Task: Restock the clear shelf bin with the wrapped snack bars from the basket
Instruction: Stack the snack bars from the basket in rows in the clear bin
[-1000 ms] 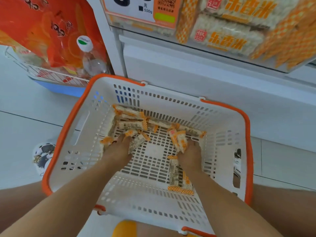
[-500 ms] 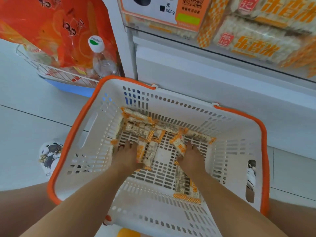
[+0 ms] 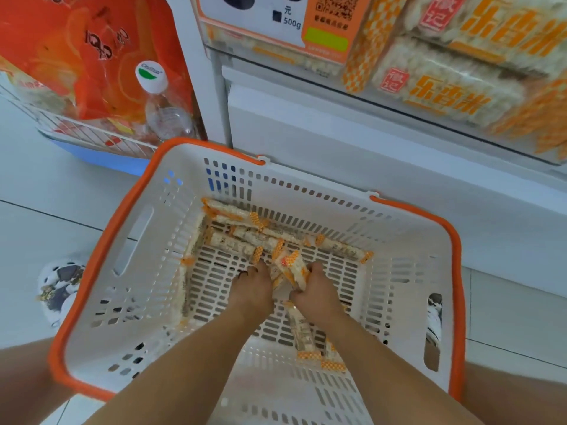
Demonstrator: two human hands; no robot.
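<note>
**White plastic basket, both hands down among the snack bars**

White slotted plastic with an orange rim makes up the basket, which sits on a pale tiled floor in front of a shelf unit. Both forearms reach down into it. The left hand and right hand sit side by side near the middle of the basket floor, knuckles up, fingers curled down around a small bunch of snack bars gathered between them. The bunch tilts upward, its orange checked ends poking out above the fingers. Exactly how many bars each hand has hold of cannot be told, since the fingertips are hidden under the wrappers.

More bars lie loose along the far edge of the basket floor, some stacked across each other in the far left corner. Another pair of bars lies nearer, just beneath the right wrist, pointing toward the person.

Above the basket, a clear shelf bin holds bars in wrappers with large orange lettering, and a price tag with a printed code is fixed to its front. To the left, a wire rack holds an orange bag and a clear bottle with a white cap. A patterned shoe shows on the floor left of the basket.
</note>
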